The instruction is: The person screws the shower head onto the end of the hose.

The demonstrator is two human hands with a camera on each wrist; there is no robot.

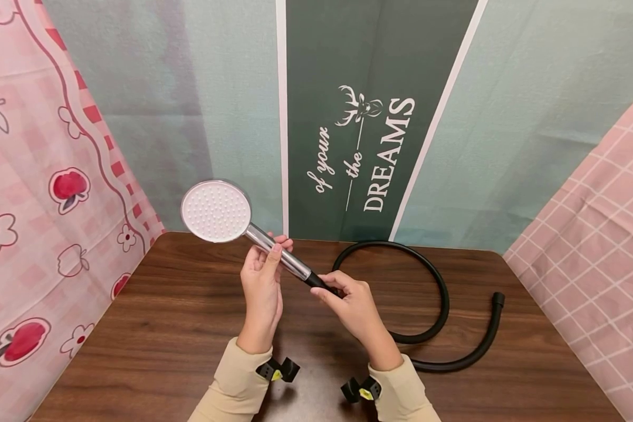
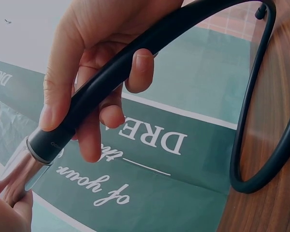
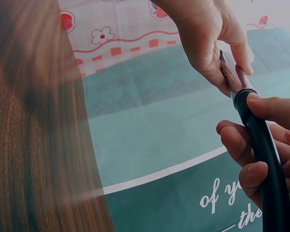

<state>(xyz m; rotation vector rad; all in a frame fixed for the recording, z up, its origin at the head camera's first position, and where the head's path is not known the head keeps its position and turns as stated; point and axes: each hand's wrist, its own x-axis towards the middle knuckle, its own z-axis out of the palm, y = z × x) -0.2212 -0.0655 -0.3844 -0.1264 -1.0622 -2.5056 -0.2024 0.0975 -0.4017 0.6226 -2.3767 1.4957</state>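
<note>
A chrome shower head with a round white nozzle face is held above the table, its handle slanting down to the right. My left hand grips the chrome handle around its middle. At the handle's lower end sits the black end fitting of a shower hose, flush against the chrome. My right hand holds this end, thumb on top and fingers around the hose. The rest of the black hose loops over the table to the right.
The wooden table carries the hose's loose end at the right. A green and teal cloth hangs behind it, with pink patterned cloths at the left and right.
</note>
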